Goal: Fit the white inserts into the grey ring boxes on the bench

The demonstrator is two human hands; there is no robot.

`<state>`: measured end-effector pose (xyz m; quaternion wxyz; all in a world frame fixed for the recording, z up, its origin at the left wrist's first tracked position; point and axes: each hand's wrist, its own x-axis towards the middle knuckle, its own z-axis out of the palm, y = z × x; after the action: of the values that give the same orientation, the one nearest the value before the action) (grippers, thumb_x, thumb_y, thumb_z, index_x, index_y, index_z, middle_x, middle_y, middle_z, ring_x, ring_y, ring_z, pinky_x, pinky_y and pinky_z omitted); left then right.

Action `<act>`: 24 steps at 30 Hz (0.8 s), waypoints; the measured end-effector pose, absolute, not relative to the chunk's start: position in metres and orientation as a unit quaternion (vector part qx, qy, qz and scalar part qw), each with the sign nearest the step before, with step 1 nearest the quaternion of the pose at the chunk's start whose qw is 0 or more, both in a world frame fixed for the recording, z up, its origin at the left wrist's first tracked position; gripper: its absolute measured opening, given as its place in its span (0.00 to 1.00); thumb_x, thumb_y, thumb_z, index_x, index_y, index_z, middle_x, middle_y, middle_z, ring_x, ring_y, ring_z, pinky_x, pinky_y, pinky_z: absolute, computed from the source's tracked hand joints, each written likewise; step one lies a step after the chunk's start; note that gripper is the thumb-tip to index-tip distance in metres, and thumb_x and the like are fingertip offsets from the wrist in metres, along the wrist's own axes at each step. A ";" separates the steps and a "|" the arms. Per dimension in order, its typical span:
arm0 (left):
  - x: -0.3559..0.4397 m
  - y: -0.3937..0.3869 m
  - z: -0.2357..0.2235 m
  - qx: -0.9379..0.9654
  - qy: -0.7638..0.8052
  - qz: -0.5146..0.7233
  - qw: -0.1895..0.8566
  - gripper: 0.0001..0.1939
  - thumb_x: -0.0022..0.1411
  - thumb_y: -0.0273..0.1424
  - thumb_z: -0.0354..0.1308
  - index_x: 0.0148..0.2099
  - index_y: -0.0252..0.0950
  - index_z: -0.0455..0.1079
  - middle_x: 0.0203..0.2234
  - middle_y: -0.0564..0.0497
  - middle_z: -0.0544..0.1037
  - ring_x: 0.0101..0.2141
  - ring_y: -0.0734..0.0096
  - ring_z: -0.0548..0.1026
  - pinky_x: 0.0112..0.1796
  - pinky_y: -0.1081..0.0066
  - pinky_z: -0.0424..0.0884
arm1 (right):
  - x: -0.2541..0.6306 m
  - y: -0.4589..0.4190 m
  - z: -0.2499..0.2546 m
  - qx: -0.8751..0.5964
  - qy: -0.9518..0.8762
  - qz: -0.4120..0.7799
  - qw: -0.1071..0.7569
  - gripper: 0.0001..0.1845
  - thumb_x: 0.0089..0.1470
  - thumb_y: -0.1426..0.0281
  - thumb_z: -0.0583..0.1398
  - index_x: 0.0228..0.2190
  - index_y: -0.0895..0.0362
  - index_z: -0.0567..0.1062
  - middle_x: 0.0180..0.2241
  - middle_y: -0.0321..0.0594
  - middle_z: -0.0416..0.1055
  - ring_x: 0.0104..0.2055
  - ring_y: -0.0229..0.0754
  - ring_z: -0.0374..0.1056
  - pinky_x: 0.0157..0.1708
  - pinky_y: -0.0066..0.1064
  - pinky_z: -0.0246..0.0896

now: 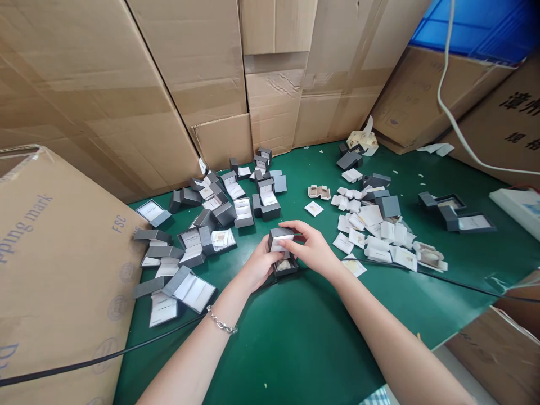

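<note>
Both hands meet at a small dark grey jewellery box, which stands with its lid up over the green table. My left hand wraps round the left side of the box. On the right, my right hand has its thumb on the white lining inside the lid and its fingers behind the lid's top edge. Something pale lies in the bottom half; I cannot make out what. A white card and a small opened white insert lie just beyond the hands.
Several open grey boxes crowd the left of the green table. White inserts and cards are heaped at the right, with open boxes farther right. Large cartons wall the left and back. A black cable crosses the table.
</note>
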<state>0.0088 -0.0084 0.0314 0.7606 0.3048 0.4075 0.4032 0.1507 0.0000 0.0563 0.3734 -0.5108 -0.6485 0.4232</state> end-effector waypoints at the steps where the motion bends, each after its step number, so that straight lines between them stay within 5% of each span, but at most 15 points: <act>1: 0.009 -0.008 0.032 0.305 0.412 0.403 0.758 0.24 0.49 0.19 0.57 0.49 0.37 0.64 0.39 0.48 0.76 0.37 0.67 0.75 0.41 0.67 0.69 | 0.151 0.000 0.056 -0.515 -0.634 0.449 0.363 0.18 0.48 0.62 0.59 0.42 0.52 0.71 0.38 0.39 0.70 0.36 0.40 0.67 0.28 0.29 0.66; 6: 0.010 -0.008 0.033 0.319 0.425 0.376 0.759 0.25 0.49 0.19 0.57 0.50 0.36 0.61 0.37 0.47 0.75 0.34 0.66 0.75 0.38 0.64 0.70 | 0.150 0.001 0.053 -0.509 -0.602 0.501 0.357 0.17 0.47 0.61 0.59 0.39 0.53 0.70 0.33 0.36 0.70 0.29 0.37 0.66 0.19 0.26 0.63; 12: 0.009 -0.009 0.035 0.310 0.411 0.356 0.780 0.25 0.49 0.19 0.57 0.50 0.36 0.61 0.36 0.47 0.75 0.32 0.66 0.76 0.38 0.62 0.71 | 0.150 0.002 0.049 -0.527 -0.628 0.435 0.373 0.13 0.47 0.62 0.58 0.36 0.53 0.71 0.32 0.37 0.71 0.32 0.39 0.68 0.25 0.29 0.66; 18: 0.010 -0.009 0.034 0.281 0.423 0.401 0.762 0.24 0.50 0.21 0.58 0.50 0.37 0.62 0.42 0.46 0.75 0.38 0.64 0.75 0.39 0.67 0.71 | 0.156 0.005 0.047 -0.478 -0.641 0.504 0.327 0.29 0.42 0.67 0.63 0.48 0.52 0.64 0.42 0.39 0.70 0.39 0.39 0.69 0.37 0.33 0.68; 24: 0.010 -0.009 0.037 0.293 0.441 0.380 0.758 0.26 0.51 0.22 0.58 0.53 0.38 0.60 0.45 0.45 0.74 0.42 0.64 0.74 0.41 0.66 0.70 | 0.157 0.004 0.046 -0.479 -0.645 0.508 0.309 0.23 0.45 0.69 0.61 0.46 0.52 0.67 0.39 0.37 0.72 0.37 0.39 0.69 0.35 0.33 0.67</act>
<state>0.0097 -0.0090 0.0372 0.7583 0.2930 0.4409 0.3804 0.1567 0.0039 0.0459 0.3087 -0.4795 -0.6453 0.5084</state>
